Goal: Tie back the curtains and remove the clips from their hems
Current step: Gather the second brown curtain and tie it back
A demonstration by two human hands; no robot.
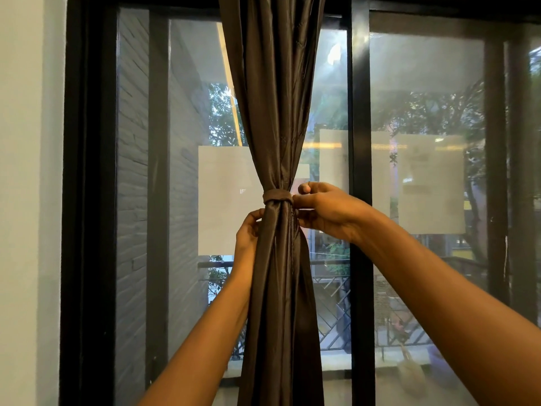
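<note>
The dark brown curtain (278,112) hangs gathered at the middle of the window (424,83), cinched by a fabric tie-back (277,196). The right hand (328,210) pinches the band's right end; the left hand (247,232) grips the bunched cloth just below. Best to pull the band snug and level, steadying the folds. No clips show.

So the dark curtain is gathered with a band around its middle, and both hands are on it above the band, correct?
Not quite. The head view shows the curtain cinched by the band, but only the right hand is level with it; the left hand grips the fabric just below.
</note>
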